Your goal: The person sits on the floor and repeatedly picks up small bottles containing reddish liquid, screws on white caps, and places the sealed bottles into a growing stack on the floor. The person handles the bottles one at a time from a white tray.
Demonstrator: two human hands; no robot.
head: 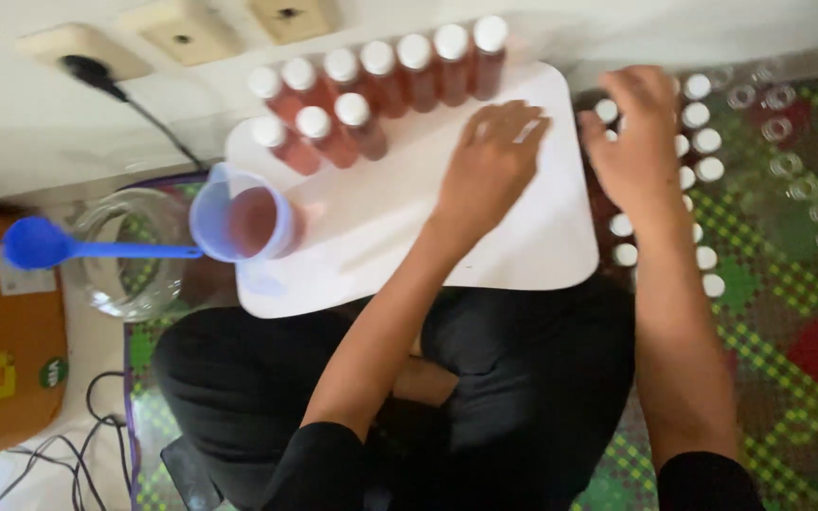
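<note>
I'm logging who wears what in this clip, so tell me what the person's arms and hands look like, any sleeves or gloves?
Both hands are bare: no gloves, rings or watch show on the left hand or the right hand. The forearms are uncovered too. Black sleeves end near the elbows on both arms, matching the dark clothing below.

right hand (638,132) is covering several white-capped bottles (707,170); empty bottles (788,166) are blurring out; cardboard box (2,341) is running off left edge.
</note>
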